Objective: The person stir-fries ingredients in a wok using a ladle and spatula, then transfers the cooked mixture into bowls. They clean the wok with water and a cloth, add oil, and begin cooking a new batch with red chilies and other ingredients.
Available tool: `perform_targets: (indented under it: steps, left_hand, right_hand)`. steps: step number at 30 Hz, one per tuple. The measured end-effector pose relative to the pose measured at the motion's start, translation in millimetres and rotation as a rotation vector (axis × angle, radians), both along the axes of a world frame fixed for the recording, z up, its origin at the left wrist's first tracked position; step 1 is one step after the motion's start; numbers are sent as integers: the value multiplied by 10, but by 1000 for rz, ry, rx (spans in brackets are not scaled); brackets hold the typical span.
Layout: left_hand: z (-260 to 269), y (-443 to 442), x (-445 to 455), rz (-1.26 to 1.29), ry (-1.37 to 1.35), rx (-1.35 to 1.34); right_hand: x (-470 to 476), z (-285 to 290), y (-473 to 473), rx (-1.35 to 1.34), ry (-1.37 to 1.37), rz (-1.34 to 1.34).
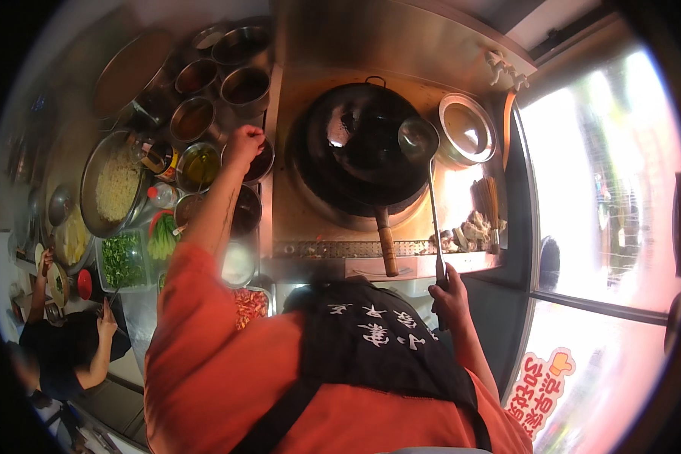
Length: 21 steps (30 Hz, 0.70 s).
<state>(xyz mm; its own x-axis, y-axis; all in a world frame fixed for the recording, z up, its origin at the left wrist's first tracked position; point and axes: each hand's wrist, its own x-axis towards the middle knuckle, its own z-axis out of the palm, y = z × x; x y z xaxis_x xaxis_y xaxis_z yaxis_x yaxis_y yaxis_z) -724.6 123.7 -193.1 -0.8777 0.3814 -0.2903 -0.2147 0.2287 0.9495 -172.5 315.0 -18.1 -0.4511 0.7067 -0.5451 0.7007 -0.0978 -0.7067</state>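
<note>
My right hand (451,298) grips the handle end of a long metal ladle (433,198). The ladle's bowl rests over or hangs above the right side of a dark wok (363,164), which sits on the stove with its wooden handle (387,244) towards me. Something shiny and wet reflects light inside the wok. To the left, my left hand (247,147) is above a metal pot (265,167) of dark contents, its fingers curled together. I see nothing between them, and the palm is hidden.
A metal pot of liquid (465,130) stands right of the wok, near a bamboo wok brush (486,198). Sauce pots, an oil pot (200,167), a bowl of noodle-like strands (116,184) and chopped greens (123,258) crowd the left. Another person (71,346) works at far left.
</note>
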Motion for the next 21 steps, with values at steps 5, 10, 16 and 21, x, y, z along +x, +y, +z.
perform_targets:
  steps: [5,10,16,21]
  left_hand:
    - [537,893,628,-108,218,271]
    - [197,1844,989,-404,442,-14]
    - [225,2273,771,-272,524,-32]
    - [388,2152,937,-535,686,-97]
  right_hand:
    - [-22,-6,20,27,-15,14]
    - [76,-28,73,293,-156,206]
    - [441,150,263,651,-436,530]
    - [474,98,302,669,-564,697]
